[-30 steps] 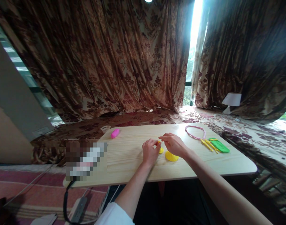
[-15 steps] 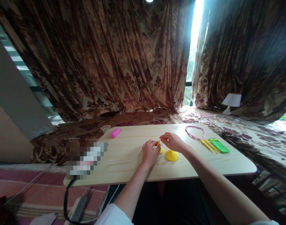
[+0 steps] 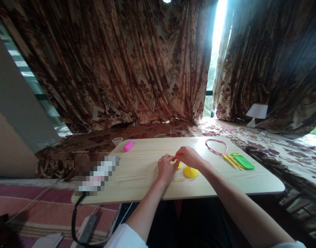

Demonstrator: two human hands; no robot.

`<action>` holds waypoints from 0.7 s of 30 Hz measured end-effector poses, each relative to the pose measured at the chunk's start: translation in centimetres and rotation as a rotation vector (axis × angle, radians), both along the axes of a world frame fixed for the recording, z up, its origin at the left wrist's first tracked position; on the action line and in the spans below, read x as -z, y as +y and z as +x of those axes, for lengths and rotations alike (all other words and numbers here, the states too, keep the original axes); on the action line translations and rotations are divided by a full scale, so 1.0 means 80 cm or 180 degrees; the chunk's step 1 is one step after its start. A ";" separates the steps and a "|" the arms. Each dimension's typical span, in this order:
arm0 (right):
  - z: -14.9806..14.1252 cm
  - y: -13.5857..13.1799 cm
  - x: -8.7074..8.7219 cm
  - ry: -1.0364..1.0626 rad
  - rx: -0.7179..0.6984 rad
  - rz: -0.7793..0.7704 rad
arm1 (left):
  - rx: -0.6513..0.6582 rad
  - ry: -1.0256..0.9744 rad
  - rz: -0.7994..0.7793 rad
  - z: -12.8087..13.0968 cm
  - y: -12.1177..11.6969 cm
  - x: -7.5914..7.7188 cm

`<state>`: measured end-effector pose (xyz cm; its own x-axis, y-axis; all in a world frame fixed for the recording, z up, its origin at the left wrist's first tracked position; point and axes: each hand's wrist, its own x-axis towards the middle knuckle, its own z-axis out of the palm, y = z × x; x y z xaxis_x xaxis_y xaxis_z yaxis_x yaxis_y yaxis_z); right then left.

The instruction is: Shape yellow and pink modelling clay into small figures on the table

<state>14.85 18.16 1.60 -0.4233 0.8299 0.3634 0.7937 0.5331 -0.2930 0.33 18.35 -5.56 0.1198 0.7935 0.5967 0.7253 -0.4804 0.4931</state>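
My left hand (image 3: 167,168) pinches a small piece of yellow modelling clay (image 3: 176,160) between thumb and fingers, just above the table. Fingertips of my right hand (image 3: 188,156) close on the same piece from the other side, covering much of it. Beneath the hands a small flattened yellow clay lump (image 3: 179,166) shows in part. A larger yellow clay mound (image 3: 190,172), wide at its base, sits on the table below my right wrist.
The pale wooden table (image 3: 145,175) carries a pink clay lump (image 3: 128,146) at far left. On the right lie a pink braided loop (image 3: 209,149), thin yellow strips (image 3: 229,161) and a green slab (image 3: 244,162). A blurred-out object (image 3: 98,175) rests at the left edge.
My right hand has moved slightly left and down, so its fingertips now meet those of my left hand at the yellow piece. The left hand stays nearly in place.
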 end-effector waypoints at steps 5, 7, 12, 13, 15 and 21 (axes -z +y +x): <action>0.011 0.000 -0.007 -0.0055 -0.0008 -0.0068 | -0.0022 -0.0043 0.0029 -0.001 0.000 0.002; 0.013 0.000 -0.007 -0.0115 -0.0037 -0.0122 | -0.0037 -0.0067 0.0046 -0.001 0.000 0.002; 0.007 0.004 -0.003 -0.0360 -0.0144 -0.0314 | -0.0057 -0.0085 0.0018 0.000 0.000 0.003; 0.006 0.005 -0.003 -0.0404 -0.0158 -0.0337 | -0.0046 -0.0075 0.0007 0.000 0.001 0.004; 0.006 0.005 -0.004 -0.0462 -0.0175 -0.0356 | -0.0019 -0.0052 -0.0005 0.000 0.001 0.006; 0.012 0.002 -0.001 -0.0469 -0.0024 -0.0339 | -0.0045 -0.0031 0.0008 0.000 -0.003 0.003</action>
<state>15.82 18.31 1.71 -0.4718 0.8570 0.2071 0.8283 0.5114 -0.2289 0.31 18.12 -5.82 0.1028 0.7935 0.5999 0.7272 -0.4714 0.4989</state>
